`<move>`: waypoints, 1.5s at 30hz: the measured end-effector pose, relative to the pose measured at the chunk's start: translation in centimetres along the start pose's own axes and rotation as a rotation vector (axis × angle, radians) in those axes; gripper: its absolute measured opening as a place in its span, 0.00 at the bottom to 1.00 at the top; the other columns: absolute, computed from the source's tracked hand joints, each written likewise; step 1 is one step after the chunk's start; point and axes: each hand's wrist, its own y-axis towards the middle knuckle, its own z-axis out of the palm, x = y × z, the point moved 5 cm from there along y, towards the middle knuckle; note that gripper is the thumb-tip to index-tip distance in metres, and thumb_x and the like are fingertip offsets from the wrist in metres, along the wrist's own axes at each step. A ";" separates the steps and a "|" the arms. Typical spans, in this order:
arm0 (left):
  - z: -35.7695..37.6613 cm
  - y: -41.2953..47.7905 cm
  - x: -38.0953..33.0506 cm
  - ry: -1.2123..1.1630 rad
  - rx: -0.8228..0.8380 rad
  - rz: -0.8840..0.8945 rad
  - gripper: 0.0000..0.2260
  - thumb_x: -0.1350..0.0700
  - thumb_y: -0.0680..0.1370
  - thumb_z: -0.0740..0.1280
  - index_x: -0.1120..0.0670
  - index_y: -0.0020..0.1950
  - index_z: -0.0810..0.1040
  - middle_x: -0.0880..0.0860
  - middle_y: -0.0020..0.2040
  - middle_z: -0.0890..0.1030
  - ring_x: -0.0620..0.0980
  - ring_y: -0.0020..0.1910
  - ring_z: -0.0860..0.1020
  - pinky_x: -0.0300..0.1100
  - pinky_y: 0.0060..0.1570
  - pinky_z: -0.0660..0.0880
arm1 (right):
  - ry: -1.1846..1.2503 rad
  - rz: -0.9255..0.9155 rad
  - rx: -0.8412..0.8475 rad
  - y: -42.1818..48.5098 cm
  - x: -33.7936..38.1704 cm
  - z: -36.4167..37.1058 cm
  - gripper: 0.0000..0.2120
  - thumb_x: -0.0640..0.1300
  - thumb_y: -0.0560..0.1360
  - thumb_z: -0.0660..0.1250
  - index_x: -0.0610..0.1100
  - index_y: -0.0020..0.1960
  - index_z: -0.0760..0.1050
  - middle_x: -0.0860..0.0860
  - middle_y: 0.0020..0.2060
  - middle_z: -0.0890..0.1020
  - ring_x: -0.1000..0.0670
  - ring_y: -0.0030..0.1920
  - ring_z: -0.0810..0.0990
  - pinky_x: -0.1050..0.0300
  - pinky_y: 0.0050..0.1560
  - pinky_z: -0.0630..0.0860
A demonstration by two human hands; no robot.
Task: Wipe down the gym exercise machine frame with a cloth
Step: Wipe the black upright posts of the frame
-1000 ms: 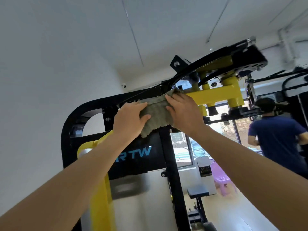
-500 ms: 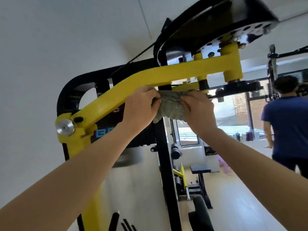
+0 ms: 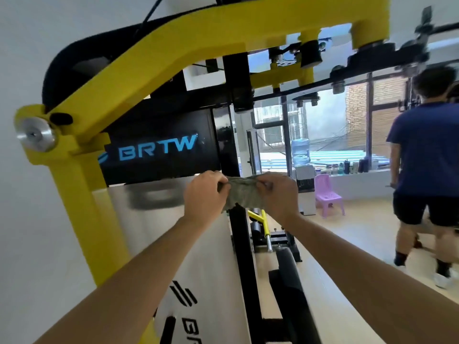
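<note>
A crumpled grey-green cloth (image 3: 242,194) is held between both hands in front of the machine's black upright post (image 3: 242,244). My left hand (image 3: 203,194) pinches its left edge and my right hand (image 3: 278,194) grips its right side. Whether the cloth touches the post I cannot tell. The machine's yellow arm (image 3: 154,53) runs diagonally overhead from a silver pivot cap (image 3: 36,135) at the left. Behind the hands are a black panel with blue BRTW lettering (image 3: 159,147) and a pale shroud (image 3: 198,269) below it.
A person in a blue shirt and black shorts (image 3: 427,170) stands at the right with their back turned. A purple plastic chair (image 3: 327,194) and a water dispenser (image 3: 301,170) stand by the window. A black padded roller (image 3: 290,289) lies low ahead. A white wall is at the left.
Both hands have come down with the cloth, from the top frame and yellow arm to the height of the black post below the BRTW panel. The view has tilted downward.
</note>
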 end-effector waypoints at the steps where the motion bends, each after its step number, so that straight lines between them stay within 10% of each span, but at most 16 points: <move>1: 0.2 0.6 0.4 -0.003 -0.020 -0.006 0.05 0.52 0.79 0.70 0.51 0.50 0.84 0.46 0.47 0.83 0.39 0.44 0.75 0.29 0.42 0.68 | 0.025 0.037 -0.007 0.8 0.1 0.4 0.10 0.41 0.76 0.69 0.53 0.51 0.86 0.57 0.42 0.86 0.55 0.41 0.81 0.68 0.46 0.73; 13: 0.5 11.0 3.6 -0.033 -0.361 0.163 0.10 0.56 0.77 0.73 0.57 0.57 0.82 0.54 0.55 0.82 0.54 0.53 0.77 0.43 0.51 0.74 | 0.386 0.129 -0.138 11.3 4.4 4.5 0.09 0.39 0.79 0.66 0.43 0.56 0.83 0.50 0.49 0.86 0.53 0.51 0.83 0.61 0.56 0.77; 28: 2.8 13.3 2.3 0.369 -0.188 0.416 0.30 0.48 0.83 0.61 0.55 0.82 0.55 0.60 0.79 0.63 0.60 0.79 0.59 0.54 0.75 0.64 | 0.772 0.205 0.106 14.2 2.3 7.0 0.16 0.42 0.85 0.57 0.48 0.71 0.73 0.49 0.57 0.82 0.53 0.56 0.82 0.59 0.54 0.80; 38: 6.2 6.9 2.2 0.338 -0.208 0.390 0.27 0.49 0.83 0.63 0.57 0.79 0.64 0.60 0.75 0.69 0.60 0.76 0.64 0.53 0.75 0.66 | 0.690 0.132 0.290 8.6 -3.2 9.4 0.19 0.39 0.84 0.59 0.40 0.74 0.71 0.43 0.66 0.79 0.47 0.66 0.78 0.51 0.68 0.74; 45: 9.9 0.6 3.0 0.174 -0.265 0.246 0.21 0.56 0.78 0.72 0.60 0.71 0.76 0.63 0.69 0.75 0.60 0.69 0.68 0.50 0.70 0.68 | 0.716 0.137 0.428 1.9 -6.7 10.5 0.18 0.42 0.83 0.61 0.45 0.71 0.74 0.46 0.57 0.83 0.54 0.56 0.80 0.54 0.61 0.77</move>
